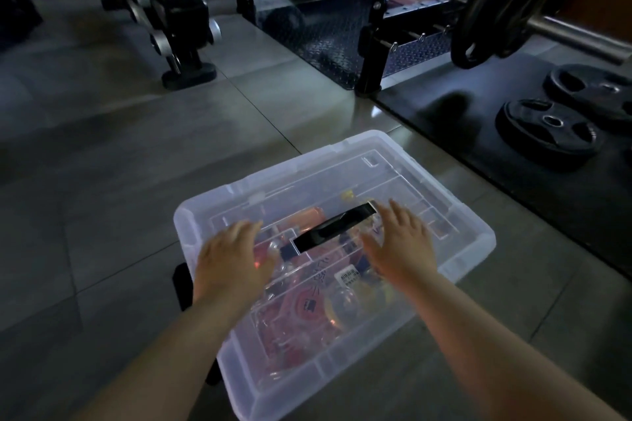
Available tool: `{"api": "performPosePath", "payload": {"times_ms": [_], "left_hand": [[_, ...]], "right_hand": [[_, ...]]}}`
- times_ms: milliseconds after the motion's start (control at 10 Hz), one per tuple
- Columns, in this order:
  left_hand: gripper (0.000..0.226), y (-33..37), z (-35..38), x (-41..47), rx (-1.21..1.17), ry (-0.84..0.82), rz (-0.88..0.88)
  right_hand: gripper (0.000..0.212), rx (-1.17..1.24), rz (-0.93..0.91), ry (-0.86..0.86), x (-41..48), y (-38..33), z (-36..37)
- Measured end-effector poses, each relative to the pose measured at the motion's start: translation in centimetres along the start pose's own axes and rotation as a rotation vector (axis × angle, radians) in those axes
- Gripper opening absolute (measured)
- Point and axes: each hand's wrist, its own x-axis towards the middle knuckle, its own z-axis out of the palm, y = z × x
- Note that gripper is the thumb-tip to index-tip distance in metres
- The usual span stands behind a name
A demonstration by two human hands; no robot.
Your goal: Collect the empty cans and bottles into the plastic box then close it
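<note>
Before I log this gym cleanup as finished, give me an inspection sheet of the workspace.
Surface: grey tiled floor, black mat at right.
Job's things: clear plastic box with lid on; cans and bottles visible inside; latching cannot be told.
Clutter: two weight plates on the mat.
Grippers: left hand and right hand open, flat on the lid beside its black handle.
Cables: nothing seen.
Surroundings: barbell, dark gym machines.

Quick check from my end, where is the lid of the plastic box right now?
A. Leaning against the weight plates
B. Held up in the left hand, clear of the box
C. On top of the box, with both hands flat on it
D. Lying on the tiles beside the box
C: the clear lid sits on the plastic box, with the left hand and right hand spread flat either side of its black handle.
</note>
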Motion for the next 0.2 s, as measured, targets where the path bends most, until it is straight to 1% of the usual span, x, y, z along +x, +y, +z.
{"api": "performPosePath", "payload": {"times_ms": [100,200], "left_hand": [[0.054,-0.05,1.39,-0.55,0.104,-0.064,-0.003],[0.054,-0.26,1.50,0.41,0.116,-0.051,-0.011]], "right_hand": [[0.055,-0.024,0.015,-0.066,-0.20,-0.17,0.87],[0.054,-0.009,0.022,-0.047,0.54,-0.40,0.66]]}}
